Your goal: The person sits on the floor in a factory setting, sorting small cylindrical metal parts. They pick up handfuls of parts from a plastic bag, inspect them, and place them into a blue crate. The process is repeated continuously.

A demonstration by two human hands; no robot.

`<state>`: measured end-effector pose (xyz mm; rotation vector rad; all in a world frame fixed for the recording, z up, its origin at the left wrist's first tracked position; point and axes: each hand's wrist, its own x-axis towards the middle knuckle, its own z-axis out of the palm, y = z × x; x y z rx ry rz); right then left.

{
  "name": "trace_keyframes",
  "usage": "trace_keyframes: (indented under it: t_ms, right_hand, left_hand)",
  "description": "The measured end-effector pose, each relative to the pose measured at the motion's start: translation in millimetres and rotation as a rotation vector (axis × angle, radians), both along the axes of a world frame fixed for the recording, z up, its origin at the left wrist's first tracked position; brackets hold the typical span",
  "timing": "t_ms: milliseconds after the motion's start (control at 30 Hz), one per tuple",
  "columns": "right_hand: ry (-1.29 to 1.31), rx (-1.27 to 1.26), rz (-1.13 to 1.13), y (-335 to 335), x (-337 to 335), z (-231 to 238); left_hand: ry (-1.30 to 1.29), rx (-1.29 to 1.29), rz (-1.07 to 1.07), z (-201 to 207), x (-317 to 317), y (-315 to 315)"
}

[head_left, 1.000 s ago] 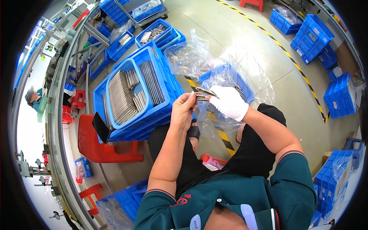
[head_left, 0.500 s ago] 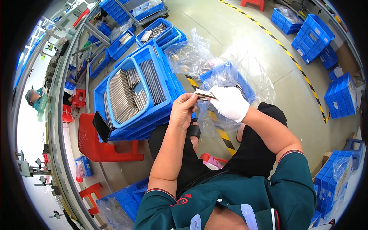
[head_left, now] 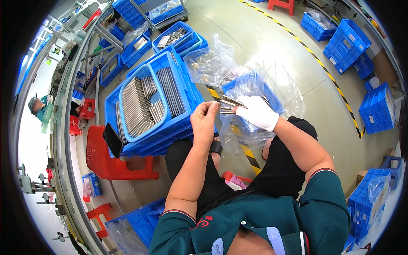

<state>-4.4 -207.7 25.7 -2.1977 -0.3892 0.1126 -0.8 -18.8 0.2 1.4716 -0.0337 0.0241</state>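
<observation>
My right hand (head_left: 258, 113), in a white glove, is closed around several short, shiny metal rods (head_left: 229, 102). Their free ends point left and fan slightly apart. My bare left hand (head_left: 204, 121) is level with those ends, thumb and fingers pressed together right beside them. Whether a rod is pinched there is hidden by the fingers. Left of this hand, a light-blue oval tub (head_left: 123, 91) with rows of similar rods sits inside a blue crate (head_left: 111, 111). Below and beyond my gloved hand is a blue bin (head_left: 272, 94) partly covered by clear plastic.
A black flat object (head_left: 112, 140) leans at the crate's near corner, above a red stool (head_left: 100, 157). Clear plastic bags (head_left: 208, 63) lie on the floor ahead. Blue crates (head_left: 376, 108) are stacked at right. A person (head_left: 40, 108) is at far left, beyond a metal frame.
The rods in my gloved hand have spread from a tight bundle into a fan. My left fingers have slid back toward the rods' ends, and my right hand shifted slightly right.
</observation>
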Motion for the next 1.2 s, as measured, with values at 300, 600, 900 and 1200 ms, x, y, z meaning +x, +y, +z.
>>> trace_keyframes:
  t_ms: [300, 600, 900, 1200]
  right_hand:
    - [0.498, 0.403, 0.079, -4.5, -2.6, 4.6]
    - [0.48, 0.403, 0.075, -3.8, -3.3, 1.7]
    - [0.567, 0.529, 0.076, -3.1, -4.6, -1.9]
    - [0.506, 0.497, 0.141, -3.8, -4.9, 7.2]
  left_hand:
    - [0.2, -0.272, -0.204, -1.6, 6.7, 7.5]
    - [0.223, -0.274, -0.273, -1.5, 8.8, 14.5]
    - [0.335, -0.506, -0.327, -6.8, 6.9, 14.9]
    - [0.476, -0.898, -0.59, -16.7, 14.8, 21.0]
